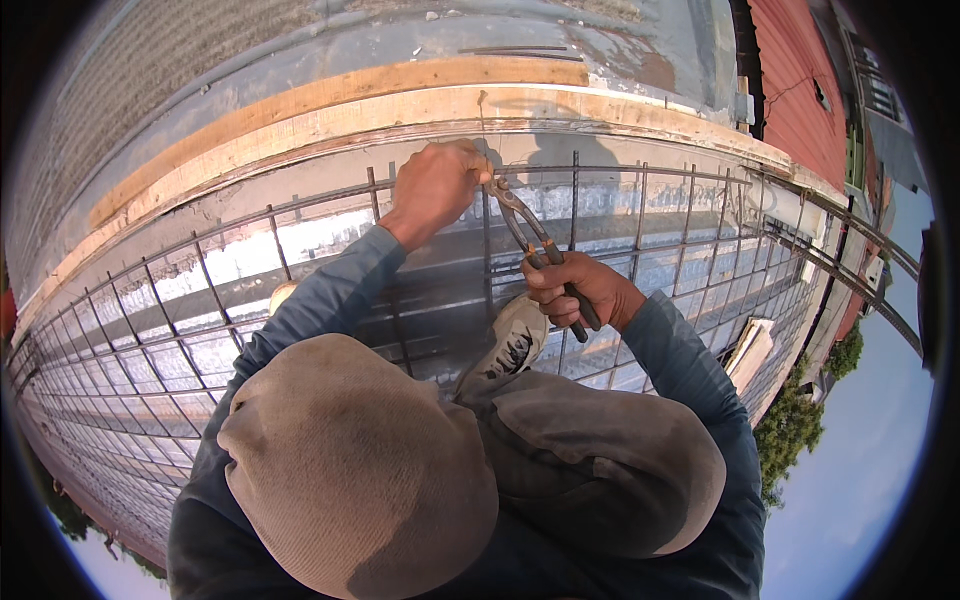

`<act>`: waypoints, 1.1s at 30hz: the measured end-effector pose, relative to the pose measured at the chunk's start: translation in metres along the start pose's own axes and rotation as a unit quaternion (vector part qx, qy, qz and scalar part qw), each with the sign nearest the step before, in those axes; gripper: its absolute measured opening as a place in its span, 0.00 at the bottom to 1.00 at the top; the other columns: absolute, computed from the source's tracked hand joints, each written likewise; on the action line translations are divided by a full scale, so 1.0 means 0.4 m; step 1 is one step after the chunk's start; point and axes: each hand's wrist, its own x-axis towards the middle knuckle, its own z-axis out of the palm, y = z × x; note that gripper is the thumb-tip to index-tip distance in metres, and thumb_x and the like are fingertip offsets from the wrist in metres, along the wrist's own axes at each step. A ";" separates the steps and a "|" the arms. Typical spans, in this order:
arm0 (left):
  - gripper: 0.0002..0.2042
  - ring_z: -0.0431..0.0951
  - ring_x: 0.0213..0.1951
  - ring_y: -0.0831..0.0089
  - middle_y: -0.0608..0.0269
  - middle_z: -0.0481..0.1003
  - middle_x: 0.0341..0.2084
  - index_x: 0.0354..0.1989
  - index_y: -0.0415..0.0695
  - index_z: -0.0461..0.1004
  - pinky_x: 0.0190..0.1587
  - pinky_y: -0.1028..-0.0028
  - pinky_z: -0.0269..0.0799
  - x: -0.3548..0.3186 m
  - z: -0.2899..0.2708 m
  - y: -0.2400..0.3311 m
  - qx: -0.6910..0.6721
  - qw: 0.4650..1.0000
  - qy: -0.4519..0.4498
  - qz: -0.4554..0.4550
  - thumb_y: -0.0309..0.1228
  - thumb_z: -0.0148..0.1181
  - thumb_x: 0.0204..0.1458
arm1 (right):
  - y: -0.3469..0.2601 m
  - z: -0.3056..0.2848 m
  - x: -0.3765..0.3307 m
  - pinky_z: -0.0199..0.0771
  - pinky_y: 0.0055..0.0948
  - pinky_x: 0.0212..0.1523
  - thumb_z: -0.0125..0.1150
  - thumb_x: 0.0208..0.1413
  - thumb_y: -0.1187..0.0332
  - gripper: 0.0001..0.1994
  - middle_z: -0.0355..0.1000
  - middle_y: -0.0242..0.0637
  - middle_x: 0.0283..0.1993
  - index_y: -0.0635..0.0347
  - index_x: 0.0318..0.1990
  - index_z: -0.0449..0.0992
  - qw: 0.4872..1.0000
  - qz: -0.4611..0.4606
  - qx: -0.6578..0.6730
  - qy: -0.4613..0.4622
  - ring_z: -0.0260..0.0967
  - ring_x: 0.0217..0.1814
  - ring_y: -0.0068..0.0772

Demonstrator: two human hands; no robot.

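My right hand [568, 290] is wrapped round the dark grips of a pair of pincers [518, 218]. Their jaws reach up to a crossing of the steel rebar mesh [487, 240]. Beside the jaws, my left hand [440, 185] is closed, thumb and fingertips pinched at a thin wire [482, 115] that rises toward the wooden board. The fingers partly hide the wire and the bar there, so whether the jaws grip the wire cannot be made out.
Beyond the mesh run long wooden boards [400, 105], with loose thin rods [520, 52] behind them. Corrugated metal decking [330, 235] lies under the bars. My shoe [515, 340] stands amid the mesh. Bent bars [860, 265] stick out at the right, near a red roof [805, 85].
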 end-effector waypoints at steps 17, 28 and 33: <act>0.06 0.87 0.41 0.54 0.61 0.86 0.40 0.40 0.44 0.89 0.44 0.58 0.81 -0.003 0.004 0.008 0.001 1.000 0.003 0.010 0.30 0.69 0.60 | 0.097 0.121 -0.010 0.76 0.31 0.29 0.71 0.67 0.57 0.17 0.75 0.32 0.27 0.65 0.38 0.80 0.972 -0.029 -0.163 -0.164 0.75 0.26 0.24; 0.17 0.86 0.32 0.60 0.59 0.85 0.44 0.49 0.45 0.85 0.39 0.61 0.81 -0.060 0.063 -0.005 0.009 0.993 0.119 0.013 0.39 0.77 0.55 | 0.220 0.100 -0.045 0.79 0.55 0.44 0.69 0.62 0.53 0.16 0.81 0.50 0.34 0.57 0.42 0.83 0.756 -0.135 -0.567 0.298 0.81 0.43 0.60; 0.21 0.81 0.24 0.65 0.60 0.85 0.41 0.52 0.45 0.84 0.34 0.64 0.79 -0.070 0.089 0.011 -0.064 0.979 0.194 -0.002 0.41 0.80 0.53 | 0.091 0.064 -0.028 0.81 0.54 0.47 0.71 0.58 0.52 0.17 0.82 0.52 0.36 0.59 0.39 0.86 0.766 -0.136 -0.598 0.192 0.81 0.45 0.59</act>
